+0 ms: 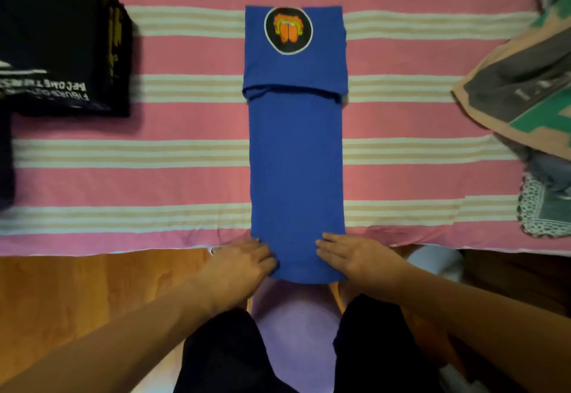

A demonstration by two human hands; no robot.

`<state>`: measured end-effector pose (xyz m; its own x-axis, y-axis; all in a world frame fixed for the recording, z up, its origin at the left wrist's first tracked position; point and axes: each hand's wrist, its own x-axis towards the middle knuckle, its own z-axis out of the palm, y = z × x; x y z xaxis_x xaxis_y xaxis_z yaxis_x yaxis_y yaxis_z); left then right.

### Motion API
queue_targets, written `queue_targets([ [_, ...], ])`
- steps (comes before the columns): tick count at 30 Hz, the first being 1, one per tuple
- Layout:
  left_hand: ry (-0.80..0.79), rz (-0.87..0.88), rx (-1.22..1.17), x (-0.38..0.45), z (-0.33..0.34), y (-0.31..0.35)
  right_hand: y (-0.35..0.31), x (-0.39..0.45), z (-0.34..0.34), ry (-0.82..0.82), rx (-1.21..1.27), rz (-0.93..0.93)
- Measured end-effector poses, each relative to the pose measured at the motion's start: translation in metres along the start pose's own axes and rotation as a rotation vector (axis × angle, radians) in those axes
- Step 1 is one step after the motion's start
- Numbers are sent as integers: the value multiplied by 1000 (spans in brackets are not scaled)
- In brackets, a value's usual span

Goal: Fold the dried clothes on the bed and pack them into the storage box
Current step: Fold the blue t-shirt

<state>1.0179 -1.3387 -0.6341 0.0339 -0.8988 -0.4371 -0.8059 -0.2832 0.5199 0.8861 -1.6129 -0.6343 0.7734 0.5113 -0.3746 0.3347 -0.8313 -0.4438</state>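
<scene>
The blue T-shirt (pixel 296 161) lies flat in the middle of the bed (pixel 154 176), already narrowed into a long strip with its sides turned in. Its far end is doubled back toward the person, so a round orange-and-black print (pixel 288 30) faces up there, and its near end hangs just over the bed's edge.

It looks like thin knit cotton: light, limp and quick to crease, with no stiffness to hold a shape by itself. Lifted by one point, the tucked-in sides would likely slide out, so the near hem is best taken at both corners together and carried over as one flat layer. The striped bedspread should offer enough friction to keep the lower layer from dragging.

The left hand (pixel 244 261) rests at the near left edge of the strip with its fingers curled onto the cloth, apparently pinching it. The right hand (pixel 355 256) lies on the near right edge with fingers fairly straight; whether its thumb is hooked under the cloth cannot be told.

A stack of folded dark clothes (pixel 61 46) sits on the bed at far left, well apart from the shirt. A loose heap of patterned clothes (pixel 525 83) lies at the right. No storage box can be made out.
</scene>
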Motion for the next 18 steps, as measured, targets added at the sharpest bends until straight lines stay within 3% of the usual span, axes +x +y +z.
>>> queue_targets([
  [2, 61, -236, -428, -3, -22, 7, -8, -5, -20, 1, 303, 137],
  [3, 197, -371, -627, 1, -38, 4, -6, -3, -34, 56, 478, 276],
  [5, 504, -602, -1075, 20, -72, -12, 16, 14, -64, 281, 736, 558],
  [7, 647, -683, -1438, 46, -102, -36, 50, 43, -88, 455, 771, 698],
  [12, 647, -917, -1329, 109, -114, -93, 118, 116, -89, 475, 803, 917],
  [18, 703, -1026, -1057, 112, -108, -87, 117, 121, -69, 525, 807, 1144],
])
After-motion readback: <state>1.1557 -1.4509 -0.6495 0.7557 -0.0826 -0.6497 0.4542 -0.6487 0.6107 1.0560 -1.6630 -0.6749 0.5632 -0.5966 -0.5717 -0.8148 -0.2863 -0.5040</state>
